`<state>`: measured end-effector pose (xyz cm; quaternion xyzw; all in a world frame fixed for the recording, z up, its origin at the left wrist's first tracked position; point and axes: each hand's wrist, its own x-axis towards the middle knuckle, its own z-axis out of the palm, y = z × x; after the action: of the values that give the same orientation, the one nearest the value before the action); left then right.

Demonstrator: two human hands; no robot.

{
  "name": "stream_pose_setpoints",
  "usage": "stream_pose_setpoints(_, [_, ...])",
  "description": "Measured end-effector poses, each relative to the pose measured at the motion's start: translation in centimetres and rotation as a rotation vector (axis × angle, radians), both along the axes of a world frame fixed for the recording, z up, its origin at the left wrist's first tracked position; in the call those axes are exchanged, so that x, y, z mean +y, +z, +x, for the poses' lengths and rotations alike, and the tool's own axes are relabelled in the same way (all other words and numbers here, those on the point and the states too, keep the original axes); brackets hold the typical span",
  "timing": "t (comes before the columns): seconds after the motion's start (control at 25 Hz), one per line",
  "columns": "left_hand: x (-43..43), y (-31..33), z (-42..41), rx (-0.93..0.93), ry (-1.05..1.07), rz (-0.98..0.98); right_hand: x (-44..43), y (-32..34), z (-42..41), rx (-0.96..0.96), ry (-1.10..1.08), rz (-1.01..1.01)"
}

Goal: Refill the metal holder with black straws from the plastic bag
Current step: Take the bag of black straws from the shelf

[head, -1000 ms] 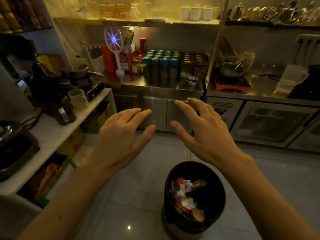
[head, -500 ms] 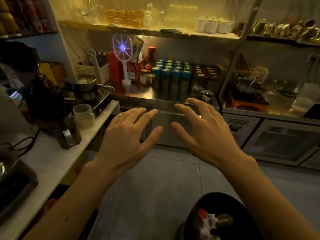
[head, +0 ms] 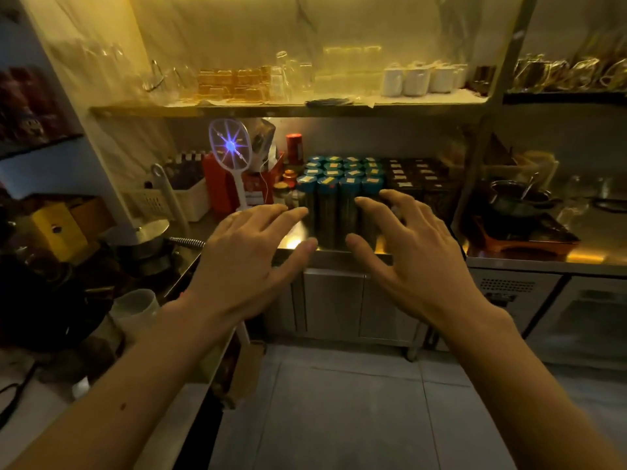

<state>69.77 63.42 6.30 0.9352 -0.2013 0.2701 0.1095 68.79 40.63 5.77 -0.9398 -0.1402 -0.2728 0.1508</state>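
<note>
Steel counter (head: pixel 339 256) ahead; both hands (head: pixel 251 262) (head: pixel 417 259) spread wide, empty; straws unseen.

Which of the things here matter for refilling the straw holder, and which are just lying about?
Belongs to the job:
left hand, open and empty
right hand, open and empty
No straws, bag or holder can be made out.

Just lying about:
blue-lidded canisters
electric swatter
white mugs
pot
white basket

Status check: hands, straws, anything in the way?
Left hand open, empty. Right hand open, empty. No straws, bag or holder in view. Blue-lidded jars ahead on steel counter.
</note>
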Motion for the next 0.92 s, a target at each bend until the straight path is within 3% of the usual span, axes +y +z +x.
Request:
stream_pose_setpoints(0.28, [-0.1,-0.9,14.1,0.001,-0.065,-0.028,-0.8,0.8,12.2,-0.035,-0.105,-0.02])
stream_pose_setpoints(0.92, [7.0,-0.5,46.1,0.014,-0.184,-0.199,7.1,3.3,43.3,-0.014,-0.204,-0.12])
